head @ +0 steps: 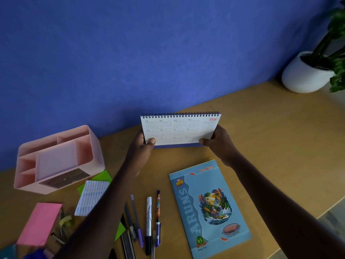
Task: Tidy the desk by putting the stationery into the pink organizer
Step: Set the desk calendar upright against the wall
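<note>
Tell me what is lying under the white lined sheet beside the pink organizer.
A bright green paper lies under the white lined sheet, sticking out at its far edge. More green shows past the left forearm, which covers whatever lies between.

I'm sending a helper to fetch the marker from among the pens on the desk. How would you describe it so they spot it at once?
Start at the blue illustrated notebook lying on the wooden desk. Just left of it lies a row of pens. The white-barrelled marker with a black cap is second from the notebook, thicker than its slim purple and blue neighbours.
</note>
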### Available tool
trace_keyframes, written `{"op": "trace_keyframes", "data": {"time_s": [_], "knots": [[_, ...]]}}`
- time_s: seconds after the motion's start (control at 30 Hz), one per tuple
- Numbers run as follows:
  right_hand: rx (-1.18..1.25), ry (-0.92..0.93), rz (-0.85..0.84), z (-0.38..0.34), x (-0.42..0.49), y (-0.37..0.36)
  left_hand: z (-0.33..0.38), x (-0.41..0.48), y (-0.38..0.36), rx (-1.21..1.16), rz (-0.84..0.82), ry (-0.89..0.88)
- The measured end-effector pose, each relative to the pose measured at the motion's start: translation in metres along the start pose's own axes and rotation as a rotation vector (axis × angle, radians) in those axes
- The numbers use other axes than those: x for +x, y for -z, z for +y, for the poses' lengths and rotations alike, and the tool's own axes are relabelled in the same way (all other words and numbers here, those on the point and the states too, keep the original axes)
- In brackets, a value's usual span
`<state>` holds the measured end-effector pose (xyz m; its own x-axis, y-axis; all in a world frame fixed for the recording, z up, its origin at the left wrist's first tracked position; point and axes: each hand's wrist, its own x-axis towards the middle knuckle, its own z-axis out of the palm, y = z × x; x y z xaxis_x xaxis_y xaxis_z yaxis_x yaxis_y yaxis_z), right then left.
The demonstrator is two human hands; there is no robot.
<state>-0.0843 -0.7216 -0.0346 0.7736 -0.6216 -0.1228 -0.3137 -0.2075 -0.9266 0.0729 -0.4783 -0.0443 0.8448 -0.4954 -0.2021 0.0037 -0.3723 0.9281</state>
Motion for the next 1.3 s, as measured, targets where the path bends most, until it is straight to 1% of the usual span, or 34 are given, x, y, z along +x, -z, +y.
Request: {"op": "trace_keyframes", "data": {"time_s": [0.17,0.37,0.53,0.63,0.87,0.97,1.1,1.3], "knots": [[-0.001,0.023,-0.005,0.001,0.015,-0.004,-0.002,0.02,0.006,-0.021,-0.029,-0.001],[-0.017,0.021,-0.019,0.009,0.032,-0.009,-0.006,0.04,0.007,0.061,-0.095,-0.003],[-0.071,0.072,-0.041,0.01,0.035,-0.013,-0.004,0.046,0.005,0.075,-0.078,-0.007],[-0.114,0.042,-0.038,0.015,0.035,-0.013,-0.004,0.049,0.005,0.066,-0.078,0.007],[-0.112,0.014,-0.049,0.019,0.046,-0.014,-0.005,0.054,0.007,0.085,-0.081,0.005],[-0.1,0.009,-0.055,0.019,0.053,-0.016,-0.005,0.054,0.005,0.028,-0.077,0.003],[-0.07,0.011,-0.071,0.018,0.057,-0.021,-0.008,0.049,0.003,-0.145,-0.042,-0.04],[0.013,0.012,-0.072,0.017,0.06,-0.02,-0.009,0.045,0.0,-0.227,-0.023,-0.022]]}}
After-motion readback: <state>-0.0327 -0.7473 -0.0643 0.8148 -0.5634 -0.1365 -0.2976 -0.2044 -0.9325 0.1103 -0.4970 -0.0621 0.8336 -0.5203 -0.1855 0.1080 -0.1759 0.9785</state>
